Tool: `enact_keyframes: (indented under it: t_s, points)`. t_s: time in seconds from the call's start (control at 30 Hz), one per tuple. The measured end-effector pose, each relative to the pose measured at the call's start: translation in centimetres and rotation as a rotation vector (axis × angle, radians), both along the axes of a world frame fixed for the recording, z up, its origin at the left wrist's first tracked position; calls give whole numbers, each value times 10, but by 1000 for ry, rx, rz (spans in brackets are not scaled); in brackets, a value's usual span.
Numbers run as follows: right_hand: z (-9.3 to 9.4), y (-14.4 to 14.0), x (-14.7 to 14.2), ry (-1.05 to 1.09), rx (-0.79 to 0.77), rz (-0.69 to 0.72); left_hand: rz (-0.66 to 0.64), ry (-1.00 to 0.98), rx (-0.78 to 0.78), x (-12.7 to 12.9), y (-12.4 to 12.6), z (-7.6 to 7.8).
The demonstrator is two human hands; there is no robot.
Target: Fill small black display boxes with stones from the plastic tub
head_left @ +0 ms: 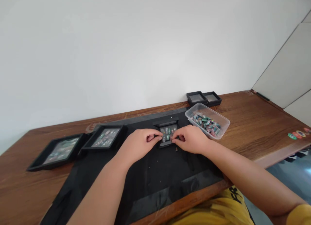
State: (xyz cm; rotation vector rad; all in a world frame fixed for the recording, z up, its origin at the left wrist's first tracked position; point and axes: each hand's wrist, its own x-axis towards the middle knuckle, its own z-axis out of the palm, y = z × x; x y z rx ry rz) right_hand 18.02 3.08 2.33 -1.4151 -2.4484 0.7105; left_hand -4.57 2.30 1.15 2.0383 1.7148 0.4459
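Observation:
A small black frame-like tray (pixel 166 123) lies on the dark mat, with several polished stones (pixel 168 131) in green, grey and clear tones inside. My left hand (pixel 142 142) reaches its left side, thumb and index finger pinched together at the stones. From the right, my right hand (pixel 190 139) comes in with thumb and index finger closed at the tray's right side. What either pinch holds is too small and covered to make out. Just below my right fingertips a tiny brown piece (pixel 176 150) lies on the mat.
Right of the tray stands a clear plastic container (pixel 222 129) of mixed stones. Behind it sit stacked black trays (pixel 197 98). Two larger black trays with stones, one (pixel 104 137) nearer and one (pixel 59 150) farther left, rest on the left. A white wall (pixel 145 50) borders the wooden table (pixel 252 124).

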Motion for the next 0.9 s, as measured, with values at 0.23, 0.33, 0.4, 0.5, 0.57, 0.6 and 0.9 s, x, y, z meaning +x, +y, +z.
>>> enact_keyframes:
  t_s: [0.23,0.33,0.4,0.5,0.57,0.6,0.9]
  points:
    - [0,0,0,18,31,6,-6,-2,-15,2,0,0]
    - [12,-1,11,92,172,80,-13,-5,-7,2,0,0]
    - [24,0,26,219,273,59,-12,-13,5,1,-1,0]
    - [36,11,54,289,310,-130,-9,-21,-5,1,-1,1]
    - [36,23,70,93,261,-260,-7,-16,-10,0,-2,2]
    - [33,30,75,-19,218,-297,-7,-13,-7,0,-2,3]
    - [10,46,69,-295,-2,-292,-14,-24,46,2,-4,6]
